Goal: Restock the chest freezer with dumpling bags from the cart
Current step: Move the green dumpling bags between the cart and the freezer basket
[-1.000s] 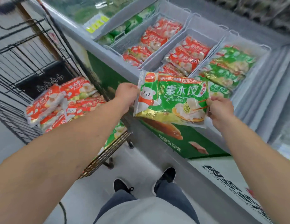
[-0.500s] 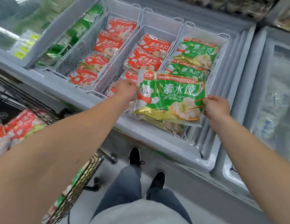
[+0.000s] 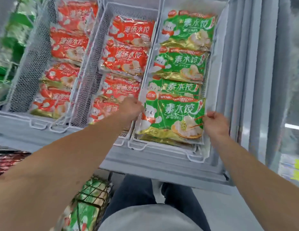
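A green dumpling bag [image 3: 172,119] is held flat over the near end of the right wire basket [image 3: 182,148] in the chest freezer. My left hand [image 3: 130,108] pinches its left edge and my right hand [image 3: 215,124] pinches its right edge. Other green bags [image 3: 180,67] lie in a row further back in the same basket. Whether the held bag rests on the bags beneath it cannot be told. The cart [image 3: 93,197] shows at the bottom left, with green bags behind its wire side.
Two wire baskets to the left hold red dumpling bags [image 3: 127,59]. The freezer's grey front rim [image 3: 153,165] runs below the baskets. A slid-back glass lid [image 3: 292,80] lies at the right. My legs and shoes stand close to the freezer front.
Both hands carried the green bag from in front of the cart across over the freezer and down onto the near end of the right basket. My view swung right, away from the cart.
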{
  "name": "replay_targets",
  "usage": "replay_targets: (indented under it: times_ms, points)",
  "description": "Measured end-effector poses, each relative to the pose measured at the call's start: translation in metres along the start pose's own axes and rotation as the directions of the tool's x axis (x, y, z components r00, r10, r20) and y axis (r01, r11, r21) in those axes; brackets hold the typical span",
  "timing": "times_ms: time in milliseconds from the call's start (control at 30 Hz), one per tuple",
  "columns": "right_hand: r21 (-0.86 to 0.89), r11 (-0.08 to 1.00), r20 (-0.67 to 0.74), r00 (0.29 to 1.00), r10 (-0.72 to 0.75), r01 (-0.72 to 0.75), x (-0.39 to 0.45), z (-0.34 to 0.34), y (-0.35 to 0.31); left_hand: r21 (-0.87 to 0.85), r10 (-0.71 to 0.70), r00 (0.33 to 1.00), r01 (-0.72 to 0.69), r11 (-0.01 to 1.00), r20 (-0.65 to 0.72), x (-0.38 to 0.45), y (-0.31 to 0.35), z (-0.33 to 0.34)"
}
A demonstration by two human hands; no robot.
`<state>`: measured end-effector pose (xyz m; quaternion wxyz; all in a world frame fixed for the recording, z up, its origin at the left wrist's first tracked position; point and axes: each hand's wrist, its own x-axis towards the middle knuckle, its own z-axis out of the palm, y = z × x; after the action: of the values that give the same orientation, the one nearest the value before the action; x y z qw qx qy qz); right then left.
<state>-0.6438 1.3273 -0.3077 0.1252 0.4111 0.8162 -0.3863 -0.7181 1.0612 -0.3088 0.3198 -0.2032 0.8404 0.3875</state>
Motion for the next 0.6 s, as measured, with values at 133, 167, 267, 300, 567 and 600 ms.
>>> replay_targets:
  times_ms: [133, 167, 267, 300, 567, 600]
  points:
    - [-0.307, 0.901, 0.247, 0.940, -0.236, 0.306, 0.003, 0.019, 0.003, 0.553, 0.186, 0.982, -0.164, 0.817, 0.017, 0.014, -0.003, 0.001]
    - [-0.325, 0.875, 0.308, 0.915, -0.261, 0.359, 0.005, 0.026, 0.002, 0.571, 0.249, 0.968, -0.218, 0.792, 0.025, 0.016, -0.001, 0.004]
    - [-0.464, 0.762, 0.455, 0.860, -0.233, 0.452, 0.015, 0.041, 0.002, 0.664, 0.393, 0.902, -0.405, 0.629, 0.178, 0.023, 0.004, 0.018]
    - [-0.508, 0.705, 0.486, 0.841, -0.240, 0.495, 0.019, 0.043, 0.002, 0.715, 0.402, 0.881, -0.447, 0.538, 0.249, 0.022, 0.005, 0.023]
    - [-0.626, 0.655, 0.510, 0.857, -0.066, 0.423, 0.006, 0.055, 0.027, 0.833, 0.293, 0.833, -0.528, 0.164, 0.469, 0.029, -0.020, 0.053]
    - [-0.626, 0.657, 0.503, 0.861, -0.071, 0.420, 0.005, 0.055, 0.029, 0.835, 0.296, 0.830, -0.529, 0.152, 0.473, 0.030, -0.021, 0.054]
